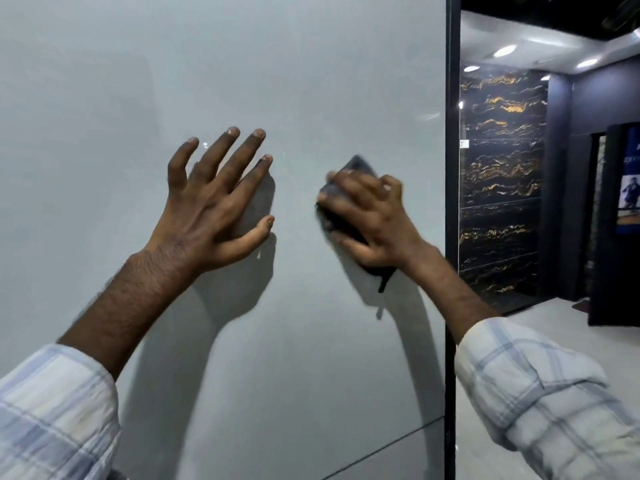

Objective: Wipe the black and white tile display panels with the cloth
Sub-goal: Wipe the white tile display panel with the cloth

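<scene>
Dark crumpled cloth (358, 166) is gripped and pressed by the right hand (370, 216) near the right edge of the glossy pale-grey tile panel (207, 64), left hand (214, 199) splayed flat alongside; wiping looks mid-stroke, next needing steady pressure across the remaining surface.

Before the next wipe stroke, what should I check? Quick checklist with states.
1. Grip on cloth by right hand: ok, fingers curled over it.
2. Contact with white panel: ok, cloth pressed against it.
3. Leftward path free: not ok, left hand is spread at the panel beside the cloth.
4. Room before black frame edge: ok, small gap.
5. Surface already clean: cannot tell, glossy with shadows.
6. Far black gold-veined panel wiped: cannot tell.
</scene>
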Available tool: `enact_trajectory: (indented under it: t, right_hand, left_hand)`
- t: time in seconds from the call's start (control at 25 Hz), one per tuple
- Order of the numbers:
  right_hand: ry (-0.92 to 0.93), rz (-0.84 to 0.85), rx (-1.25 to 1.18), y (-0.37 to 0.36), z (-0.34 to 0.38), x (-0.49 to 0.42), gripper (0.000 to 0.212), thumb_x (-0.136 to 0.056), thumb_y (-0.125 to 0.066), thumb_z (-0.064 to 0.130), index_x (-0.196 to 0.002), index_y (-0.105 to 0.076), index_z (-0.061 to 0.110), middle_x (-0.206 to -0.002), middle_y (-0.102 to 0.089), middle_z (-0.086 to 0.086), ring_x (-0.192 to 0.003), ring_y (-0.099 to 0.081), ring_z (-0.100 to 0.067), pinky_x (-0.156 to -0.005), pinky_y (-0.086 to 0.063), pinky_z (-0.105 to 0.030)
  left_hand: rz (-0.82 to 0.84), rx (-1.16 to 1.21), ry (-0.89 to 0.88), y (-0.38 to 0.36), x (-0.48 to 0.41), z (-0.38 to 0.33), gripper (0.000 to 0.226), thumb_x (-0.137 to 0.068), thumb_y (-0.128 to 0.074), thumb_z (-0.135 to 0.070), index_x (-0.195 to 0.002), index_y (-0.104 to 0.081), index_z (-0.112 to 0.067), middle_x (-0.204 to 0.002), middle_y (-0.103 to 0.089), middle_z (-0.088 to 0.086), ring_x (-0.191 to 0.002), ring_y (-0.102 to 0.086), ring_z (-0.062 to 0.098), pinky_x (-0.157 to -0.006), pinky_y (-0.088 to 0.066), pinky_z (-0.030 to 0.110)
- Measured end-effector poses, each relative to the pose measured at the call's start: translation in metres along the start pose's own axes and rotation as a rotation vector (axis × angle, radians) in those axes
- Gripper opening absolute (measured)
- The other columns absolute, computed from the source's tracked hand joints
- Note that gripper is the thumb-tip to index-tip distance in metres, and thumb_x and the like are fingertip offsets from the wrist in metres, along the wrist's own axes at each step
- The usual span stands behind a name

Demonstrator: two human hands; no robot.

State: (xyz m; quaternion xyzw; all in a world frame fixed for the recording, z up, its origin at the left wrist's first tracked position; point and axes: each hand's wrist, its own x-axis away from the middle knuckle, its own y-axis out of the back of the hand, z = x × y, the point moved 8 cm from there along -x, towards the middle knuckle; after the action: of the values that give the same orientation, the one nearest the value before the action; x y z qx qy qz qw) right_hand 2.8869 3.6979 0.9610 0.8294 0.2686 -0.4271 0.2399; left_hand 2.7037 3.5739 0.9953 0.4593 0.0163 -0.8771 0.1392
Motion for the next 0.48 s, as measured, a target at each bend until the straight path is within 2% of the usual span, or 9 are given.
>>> enact_trajectory:
  t: [0.04,0.12,0.16,0.2,0.24,0.32,0.36,0.4,0.48]
  right_hand:
    - [-0.247,-0.066,-0.019,0.005,-0.039,-0.004,0.055,-0.096,-0.058,0.045,-0.147,-0.056,0.024,-0.157,-0.049,-0.002,-0.146,-0.043,-0.025,-0.102,-0.035,-0.058]
    - [-0.945,-0.278,-0.105,0.009,-0.095,0.015,0.060,-0.095,-0.050,0.052,-0.148,-0.053,0.025,-0.156,-0.048,-0.001,-0.146,-0.038,-0.026,-0.109,-0.031,-0.061]
    - [-1.130,-0.305,-0.123,0.006,-0.092,0.017,0.062,-0.094,-0.046,0.055,-0.149,-0.050,0.025,-0.157,-0.046,-0.001,-0.147,-0.035,-0.027,-0.111,-0.028,-0.060]
    - [-1.110,-0.279,-0.104,0.004,-0.079,0.007,0.063,-0.095,-0.044,0.055,-0.150,-0.048,0.025,-0.158,-0.044,-0.002,-0.148,-0.033,-0.027,-0.110,-0.027,-0.057]
    - [-0.888,-0.223,-0.056,0.003,-0.058,-0.012,0.061,-0.096,-0.047,0.052,-0.150,-0.048,0.025,-0.159,-0.042,-0.002,-0.149,-0.033,-0.026,-0.107,-0.027,-0.054]
    - [-0.211,-0.068,0.010,0.004,-0.010,-0.037,0.058,-0.096,-0.055,0.047,-0.148,-0.053,0.024,-0.158,-0.044,-0.002,-0.147,-0.038,-0.024,-0.099,-0.029,-0.051]
    - [-0.038,-0.029,0.012,0.007,-0.010,-0.042,0.057,-0.095,-0.057,0.046,-0.147,-0.055,0.024,-0.158,-0.046,-0.001,-0.146,-0.040,-0.023,-0.097,-0.031,-0.052]
    - [-0.048,-0.040,0.006,0.010,-0.025,-0.047,0.056,-0.094,-0.058,0.047,-0.146,-0.056,0.025,-0.157,-0.047,0.000,-0.146,-0.041,-0.021,-0.097,-0.032,-0.053]
    - [-0.499,-0.156,-0.074,0.017,-0.089,-0.058,0.059,-0.093,-0.054,0.051,-0.147,-0.053,0.029,-0.156,-0.046,0.002,-0.145,-0.037,-0.020,-0.101,-0.031,-0.053]
  left_hand:
    - [-0.003,-0.019,-0.003,0.002,-0.012,0.007,0.073,-0.098,-0.044,-0.055,-0.154,-0.044,-0.008,-0.172,-0.021,0.010,-0.160,-0.017,0.032,-0.122,-0.014,0.059]
    - [-0.005,-0.043,0.002,0.002,-0.036,0.021,0.075,-0.098,-0.043,-0.056,-0.155,-0.042,-0.008,-0.173,-0.018,0.009,-0.161,-0.013,0.032,-0.122,-0.013,0.062]
    - [-0.003,-0.046,0.013,0.002,-0.046,0.030,0.076,-0.097,-0.043,-0.057,-0.155,-0.042,-0.008,-0.173,-0.018,0.009,-0.161,-0.013,0.031,-0.122,-0.013,0.063]
    - [-0.001,-0.049,0.023,0.000,-0.056,0.038,0.077,-0.096,-0.043,-0.058,-0.155,-0.043,-0.007,-0.173,-0.019,0.010,-0.160,-0.014,0.031,-0.122,-0.014,0.065]
    - [0.002,-0.055,0.025,-0.001,-0.062,0.044,0.079,-0.095,-0.042,-0.059,-0.154,-0.043,-0.006,-0.172,-0.020,0.010,-0.160,-0.017,0.032,-0.121,-0.016,0.065]
    - [0.006,-0.075,0.010,-0.004,-0.070,0.052,0.082,-0.094,-0.041,-0.061,-0.153,-0.044,-0.005,-0.171,-0.025,0.013,-0.158,-0.022,0.034,-0.120,-0.020,0.064]
    - [0.008,-0.081,-0.001,-0.005,-0.072,0.052,0.082,-0.094,-0.041,-0.061,-0.154,-0.044,-0.004,-0.170,-0.028,0.014,-0.157,-0.025,0.035,-0.120,-0.021,0.063]
    - [0.010,-0.084,-0.006,-0.007,-0.073,0.051,0.083,-0.094,-0.040,-0.061,-0.154,-0.044,-0.004,-0.169,-0.030,0.015,-0.156,-0.027,0.036,-0.119,-0.021,0.063]
    - [0.001,-0.093,-0.003,-0.008,-0.075,0.051,0.082,-0.094,-0.039,-0.061,-0.153,-0.045,-0.004,-0.169,-0.030,0.015,-0.156,-0.028,0.035,-0.118,-0.021,0.063]
